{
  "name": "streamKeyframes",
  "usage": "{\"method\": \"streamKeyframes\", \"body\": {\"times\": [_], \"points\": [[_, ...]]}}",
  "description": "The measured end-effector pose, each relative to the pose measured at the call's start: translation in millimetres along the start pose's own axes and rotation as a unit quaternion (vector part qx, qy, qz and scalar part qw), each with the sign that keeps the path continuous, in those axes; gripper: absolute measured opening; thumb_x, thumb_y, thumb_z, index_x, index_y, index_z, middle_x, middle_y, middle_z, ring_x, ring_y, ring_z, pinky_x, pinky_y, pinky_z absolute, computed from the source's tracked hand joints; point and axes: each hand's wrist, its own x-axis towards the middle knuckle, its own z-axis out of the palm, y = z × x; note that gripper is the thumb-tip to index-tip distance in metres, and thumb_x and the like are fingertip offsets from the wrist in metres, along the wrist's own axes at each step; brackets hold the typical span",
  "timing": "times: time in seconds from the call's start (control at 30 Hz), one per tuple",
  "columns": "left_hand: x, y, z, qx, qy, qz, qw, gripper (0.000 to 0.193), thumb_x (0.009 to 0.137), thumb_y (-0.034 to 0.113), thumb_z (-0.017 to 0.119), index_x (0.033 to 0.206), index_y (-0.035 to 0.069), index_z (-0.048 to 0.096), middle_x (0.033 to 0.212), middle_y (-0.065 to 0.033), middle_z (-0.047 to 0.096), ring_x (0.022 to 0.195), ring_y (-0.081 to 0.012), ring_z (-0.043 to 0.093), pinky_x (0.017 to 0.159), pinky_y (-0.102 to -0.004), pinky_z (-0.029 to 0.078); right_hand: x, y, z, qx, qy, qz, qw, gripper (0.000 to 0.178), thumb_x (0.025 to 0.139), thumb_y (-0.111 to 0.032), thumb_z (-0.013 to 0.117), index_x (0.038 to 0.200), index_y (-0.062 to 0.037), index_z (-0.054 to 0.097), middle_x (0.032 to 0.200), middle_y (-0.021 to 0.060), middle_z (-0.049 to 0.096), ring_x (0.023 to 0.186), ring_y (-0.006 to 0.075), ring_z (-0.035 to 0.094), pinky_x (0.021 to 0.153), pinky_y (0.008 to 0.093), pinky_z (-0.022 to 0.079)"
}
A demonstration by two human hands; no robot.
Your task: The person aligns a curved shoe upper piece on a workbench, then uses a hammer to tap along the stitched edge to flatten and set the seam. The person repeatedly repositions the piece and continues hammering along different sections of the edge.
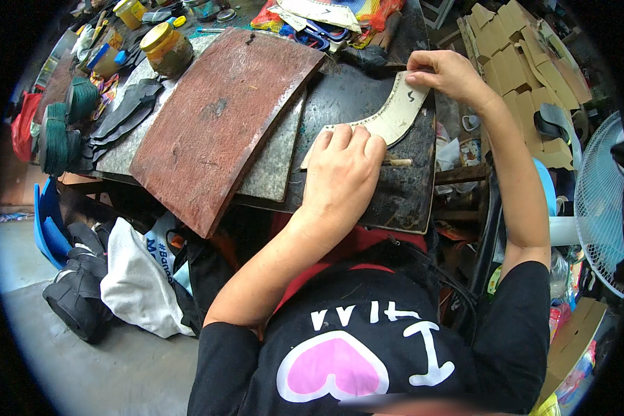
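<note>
The curved cream template [397, 119] arcs forward and right from the left hand [345, 168], fingers bunched over its near end, to the right hand [457, 78], fingers pinching its far tip

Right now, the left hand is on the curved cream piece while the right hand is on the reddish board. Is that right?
Not quite: the right hand is at the far end of the curved cream piece, not on the reddish board. The head view shows this. The left hand is indeed on the piece.
</note>
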Motion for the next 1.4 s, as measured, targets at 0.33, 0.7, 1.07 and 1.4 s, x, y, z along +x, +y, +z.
{"method": "streamKeyframes", "body": {"times": [0.33,0.7,1.07,1.4], "points": [[17.3,0.1,9.6,-0.018,-0.013,-0.001,1.0,0.01,0.082,0.013,0.058,0.091,0.008,0.055,0.092,-0.0082,0.059,0.089,-0.0275,0.056,0.079,-0.0383,0.047,-30.1,4.9,34.4,-0.049,0.305,-0.047,0.95,0.04,0.089,-0.034,0.073,0.117,-0.0065,0.066,0.107,0.0121,0.067,0.093,0.0282,0.066,0.085,0.0397,0.053],[16.1,-5.7,10.2,-0.052,-0.035,0.012,0.998,0.013,0.085,0.012,0.055,0.096,0.006,0.055,0.127,-0.0116,0.062,0.104,-0.0296,0.056,0.089,-0.0411,0.045,-16.0,27.1,42.4,0.227,0.247,0.047,0.941,0.022,0.096,-0.023,0.064,0.108,-0.0053,0.07,0.098,0.0081,0.069,0.091,0.019,0.065,0.083,0.0315,0.05],[16.9,-9.1,13.7,-0.042,0.008,0.04,0.998,0.012,0.081,0.013,0.058,0.091,0.006,0.058,0.123,-0.0125,0.063,0.1,-0.0271,0.057,0.087,-0.0399,0.044,-7.5,13.4,28.3,0.112,0.219,0.126,0.961,0.027,0.096,-0.031,0.064,0.109,-0.0089,0.061,0.083,0.0112,0.069,0.077,0.0261,0.068,0.071,0.0386,0.052],[15.0,-9.3,14.9,-0.07,-0.026,0.026,0.997,0.01,0.087,0.013,0.053,0.094,0.006,0.055,0.135,-0.0089,0.061,0.108,-0.0297,0.056,0.094,-0.0425,0.043,-16.5,24.8,39.6,0.047,0.259,0.027,0.964,0.027,0.09,-0.018,0.066,0.116,-0.0104,0.068,0.095,0.0055,0.067,0.096,0.0207,0.062,0.084,0.0342,0.05]]}}
